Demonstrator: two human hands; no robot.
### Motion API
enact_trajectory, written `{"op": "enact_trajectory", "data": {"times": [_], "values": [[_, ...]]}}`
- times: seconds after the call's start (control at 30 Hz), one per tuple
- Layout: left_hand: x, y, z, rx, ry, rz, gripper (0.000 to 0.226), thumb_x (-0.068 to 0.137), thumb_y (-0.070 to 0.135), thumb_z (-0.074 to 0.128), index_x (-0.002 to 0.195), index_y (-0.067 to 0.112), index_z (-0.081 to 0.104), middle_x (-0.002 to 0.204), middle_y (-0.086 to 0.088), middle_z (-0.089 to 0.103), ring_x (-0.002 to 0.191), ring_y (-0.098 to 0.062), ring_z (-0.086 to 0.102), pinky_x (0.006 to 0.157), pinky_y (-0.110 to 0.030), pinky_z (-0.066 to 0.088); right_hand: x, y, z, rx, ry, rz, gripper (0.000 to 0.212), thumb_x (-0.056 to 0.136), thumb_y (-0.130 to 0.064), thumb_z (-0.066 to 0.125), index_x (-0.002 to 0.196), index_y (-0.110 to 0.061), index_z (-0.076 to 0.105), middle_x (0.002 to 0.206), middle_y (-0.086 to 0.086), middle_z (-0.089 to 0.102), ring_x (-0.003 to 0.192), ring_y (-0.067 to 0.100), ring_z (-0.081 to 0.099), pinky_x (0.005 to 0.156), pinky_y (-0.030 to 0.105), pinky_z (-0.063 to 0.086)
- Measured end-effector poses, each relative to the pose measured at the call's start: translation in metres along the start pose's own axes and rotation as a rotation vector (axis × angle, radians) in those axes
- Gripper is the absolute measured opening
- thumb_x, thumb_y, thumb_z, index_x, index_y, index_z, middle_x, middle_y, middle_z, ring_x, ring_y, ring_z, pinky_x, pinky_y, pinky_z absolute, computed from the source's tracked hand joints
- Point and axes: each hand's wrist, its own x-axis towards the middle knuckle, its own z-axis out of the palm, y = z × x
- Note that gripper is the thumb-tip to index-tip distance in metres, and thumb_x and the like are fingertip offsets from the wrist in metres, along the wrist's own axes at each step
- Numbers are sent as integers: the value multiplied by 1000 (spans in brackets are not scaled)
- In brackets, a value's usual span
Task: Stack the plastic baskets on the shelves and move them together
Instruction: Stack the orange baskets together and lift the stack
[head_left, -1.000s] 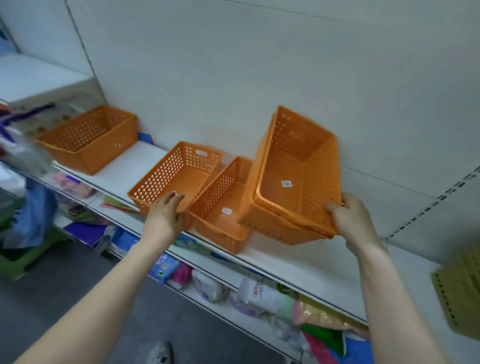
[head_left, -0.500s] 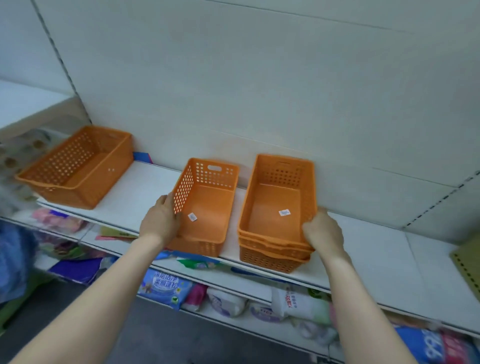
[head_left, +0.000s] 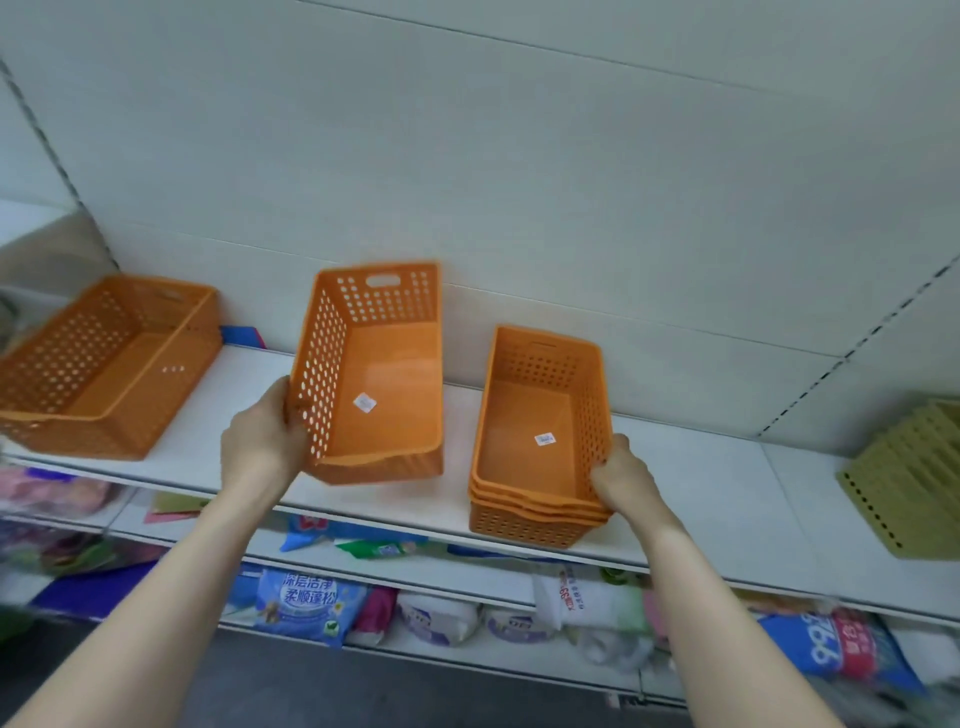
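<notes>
Far left of both hands, a large orange basket (head_left: 104, 369) sits on the white shelf (head_left: 691, 483), angled, mouth up, empty. Behind its right corner, a scrap of blue (head_left: 241, 335) against the back wall; cannot tell what it is.

Left hand (head_left: 265, 441): clamped on the near left corner of a lone basket (head_left: 379, 374), fingers curled round the perforated side wall. This basket is tilted, left side raised, its mouth turned toward the camera; near right corner low, at or just above the shelf, contact unclear. White sticker (head_left: 364, 402) on its floor. Slot handle in the far end wall.

Between the hands: bare strip of shelf separating the lone basket from the stack.

Right hand (head_left: 623, 478): closed on the near right corner of the stack (head_left: 540, 441), thumb on the rims. Three nested rims show at the stack's front edge. Stack rests flat on the shelf, near its front lip, long side running toward the wall. Small white label (head_left: 545, 439) on the top basket's floor.

Right of the right hand, well apart: olive-green perforated items (head_left: 914, 483) at the frame edge, on the same shelf.

Below both arms: lower shelf (head_left: 467, 654) of soft packaged goods, blue and white bags, somewhat blurred.
</notes>
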Motion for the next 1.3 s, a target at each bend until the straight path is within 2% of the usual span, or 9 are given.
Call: {"op": "enact_trajectory", "data": {"times": [0.13,0.27,0.43,0.67,0.73,0.83,0.93,1.1,1.3], "values": [[6,44,-22,-234,91,71,46,90,31,38,132,21,54,117,-19,69,107,-43,62,90,-50,50,7,-2,-5,-5,-56,39,53,98,-43,44,139,-10,36,131,18,59,112,36,61,89,41,51],[12,91,-28,-270,95,102,40,95,21,45,134,23,54,118,-14,70,107,-37,63,90,-46,51,-3,-36,-33,216,258,-233,56,103,-43,38,151,-14,32,149,14,48,134,32,48,105,37,38],[-1,152,-12,-271,-2,252,41,95,20,45,134,26,52,119,-7,71,108,-34,64,90,-42,51,-36,-87,-90,570,204,-516,52,95,-65,38,137,-36,50,131,-9,63,119,12,60,99,36,49],[-29,166,29,-622,-282,143,35,100,37,36,116,28,66,110,8,72,98,-14,70,86,-37,57,-12,-53,-99,420,275,-209,36,88,-10,46,117,-24,60,115,8,69,101,30,65,82,37,54],[-29,150,48,-473,-348,76,40,102,35,33,118,19,66,118,-1,70,110,-22,65,95,-36,51,-11,-41,-91,436,224,-212,33,88,-8,46,113,-24,61,112,7,69,96,26,64,72,31,49],[-34,120,77,-348,-563,-9,46,101,42,34,110,14,68,116,-7,70,113,-28,62,98,-39,47,-7,-27,-71,405,180,-234,25,91,-14,49,112,-23,59,107,3,67,99,26,65,78,33,49],[-44,110,86,-601,-758,-178,48,98,51,35,108,19,69,111,-7,73,105,-26,67,88,-38,56,2,-21,-54,290,115,-194,32,93,-26,50,124,-21,49,101,1,64,96,27,64,80,36,51],[-49,110,85,-751,-784,-226,42,103,38,34,116,17,67,111,-1,73,101,-19,70,74,-21,56,10,-11,-28,308,-123,-71,85,74,-60,59,147,-37,21,130,9,60,110,34,61,96,51,51],[-46,94,82,-729,-691,-188,32,98,35,49,121,20,66,106,-7,75,100,-22,70,87,-33,59,20,-19,-15,217,-73,-150,91,65,-72,49,146,-42,21,130,8,61,109,36,62,96,52,51]]}}
